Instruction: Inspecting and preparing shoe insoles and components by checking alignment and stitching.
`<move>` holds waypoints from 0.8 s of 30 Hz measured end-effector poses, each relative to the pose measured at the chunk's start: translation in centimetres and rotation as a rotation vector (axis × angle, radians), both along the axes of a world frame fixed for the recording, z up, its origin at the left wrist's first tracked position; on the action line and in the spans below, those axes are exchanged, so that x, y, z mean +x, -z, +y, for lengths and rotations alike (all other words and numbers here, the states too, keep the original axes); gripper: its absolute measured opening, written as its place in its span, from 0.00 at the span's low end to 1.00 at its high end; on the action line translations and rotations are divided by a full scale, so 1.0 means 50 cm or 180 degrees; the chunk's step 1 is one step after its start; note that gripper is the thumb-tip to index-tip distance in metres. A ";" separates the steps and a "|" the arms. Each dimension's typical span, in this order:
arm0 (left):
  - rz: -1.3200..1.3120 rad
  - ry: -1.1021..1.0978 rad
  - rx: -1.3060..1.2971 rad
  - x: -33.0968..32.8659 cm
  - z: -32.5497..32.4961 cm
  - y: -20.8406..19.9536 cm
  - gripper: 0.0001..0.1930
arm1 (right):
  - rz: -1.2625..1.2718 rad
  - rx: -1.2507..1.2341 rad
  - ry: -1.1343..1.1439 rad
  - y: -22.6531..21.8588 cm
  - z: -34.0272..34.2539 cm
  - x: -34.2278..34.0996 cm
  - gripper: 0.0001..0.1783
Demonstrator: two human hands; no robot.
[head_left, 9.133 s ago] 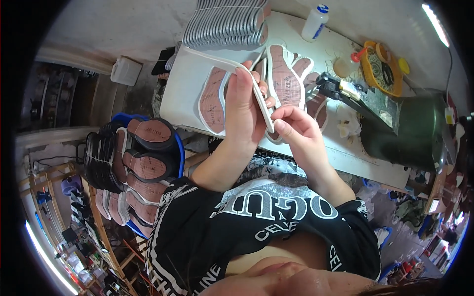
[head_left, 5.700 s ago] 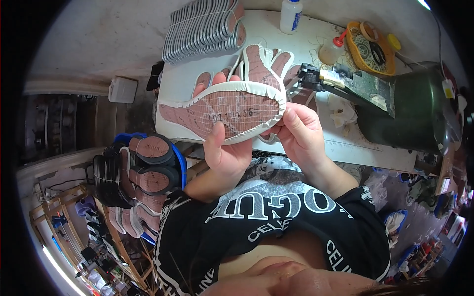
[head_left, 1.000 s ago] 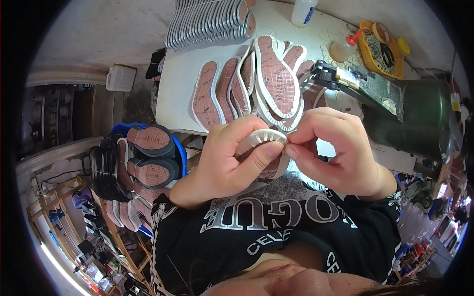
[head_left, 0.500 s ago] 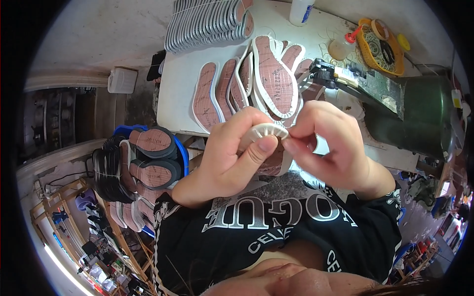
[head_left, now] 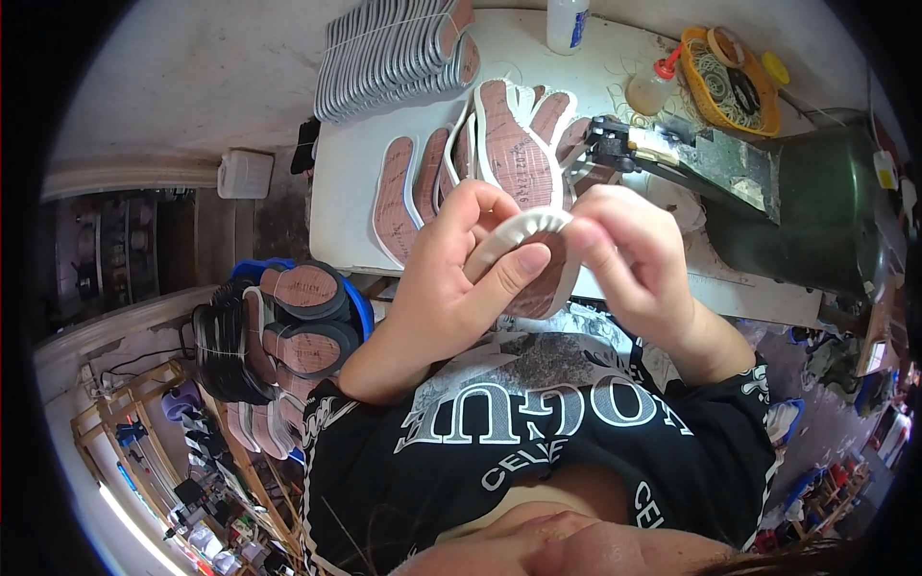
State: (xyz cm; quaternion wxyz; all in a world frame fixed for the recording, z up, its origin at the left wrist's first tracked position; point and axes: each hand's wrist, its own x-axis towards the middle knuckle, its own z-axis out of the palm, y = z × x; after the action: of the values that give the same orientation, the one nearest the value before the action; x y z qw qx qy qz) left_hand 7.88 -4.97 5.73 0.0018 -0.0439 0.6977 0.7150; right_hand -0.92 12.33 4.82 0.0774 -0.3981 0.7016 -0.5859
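A shoe insole (head_left: 544, 276) with a reddish-brown face and a pleated white edging is held up in front of my chest, its end toward the table. My left hand (head_left: 468, 267) grips it from the left, thumb lying on the brown face near the pleats. On the right, my right hand (head_left: 629, 257) pinches the white edging at the insole's upper right with thumb and curled fingers. Just beyond my hands, a pile of similar insoles (head_left: 516, 144) with white edges lies on the white table (head_left: 338, 206); single insoles (head_left: 396, 192) rest left of it.
Bundled grey-edged soles (head_left: 392, 62) stand at the table's back left. A dark green machine (head_left: 807, 211) with a metal arm juts in from the right. Behind it are a red-capped bottle (head_left: 649, 91), a yellow basket (head_left: 698, 101) and a white bottle (head_left: 567, 24). A blue tub (head_left: 361, 302) of soles stands at left.
The insole has tipped so more of its brown face and pleated edge shows. My right hand has shifted along the edging, its fingers closing in a tighter pinch.
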 end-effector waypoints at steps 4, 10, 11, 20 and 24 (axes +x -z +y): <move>-0.0382 0.0216 0.0188 -0.022 -0.003 0.013 0.15 | -0.2147 -0.1125 0.0161 0.056 0.030 0.002 0.14; -0.0508 0.0361 0.0239 -0.143 -0.018 0.062 0.17 | -0.3009 -0.1093 -0.0481 0.134 0.013 0.045 0.19; -0.0694 0.0656 0.0139 -0.165 -0.020 0.065 0.17 | -0.3259 -0.1285 -0.0389 0.131 0.003 0.045 0.19; -0.1018 0.1441 0.0159 -0.327 -0.003 0.100 0.16 | -0.3465 -0.1638 -0.0009 0.164 0.004 -0.041 0.21; -0.1214 0.1405 -0.0194 -0.334 0.010 0.093 0.16 | -0.3805 -0.1500 0.0234 0.150 0.031 -0.051 0.21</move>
State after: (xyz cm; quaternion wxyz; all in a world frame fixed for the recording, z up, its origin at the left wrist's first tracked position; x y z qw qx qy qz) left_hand -8.83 -4.47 1.10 0.2871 -0.0246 0.6986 0.6549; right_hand -3.49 13.86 -2.70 0.3454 0.0150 0.4031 -0.8474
